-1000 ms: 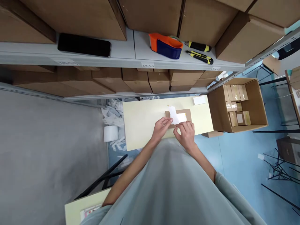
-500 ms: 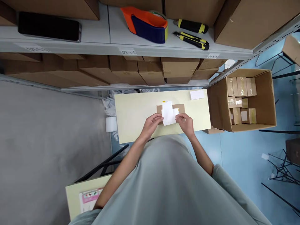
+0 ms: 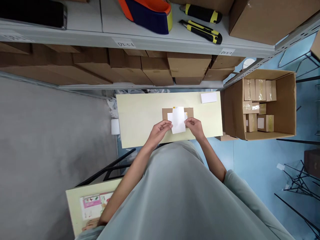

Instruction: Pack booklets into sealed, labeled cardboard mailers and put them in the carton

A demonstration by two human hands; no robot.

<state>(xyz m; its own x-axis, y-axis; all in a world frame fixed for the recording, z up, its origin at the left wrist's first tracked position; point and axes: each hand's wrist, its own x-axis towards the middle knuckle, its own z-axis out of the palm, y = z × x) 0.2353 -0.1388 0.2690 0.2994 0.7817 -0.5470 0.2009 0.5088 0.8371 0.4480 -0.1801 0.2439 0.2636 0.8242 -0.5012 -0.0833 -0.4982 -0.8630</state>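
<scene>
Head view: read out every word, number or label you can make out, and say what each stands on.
"D2-5-4", probably: middle label on the shelf edge.
Right shelf label: too blurred to be sure.
Left shelf label: too blurred.
Printed sheet, lower left: too small.
Parcel label, right: unreadable.
Central white slip: no readable text.

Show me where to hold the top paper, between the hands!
Pinch the paper by its long sides, near the bottom, coming from left and right. That's probably best: it's thin, flat and longer than wide, and its face isn't covered. The left hand and right hand are there.
</scene>
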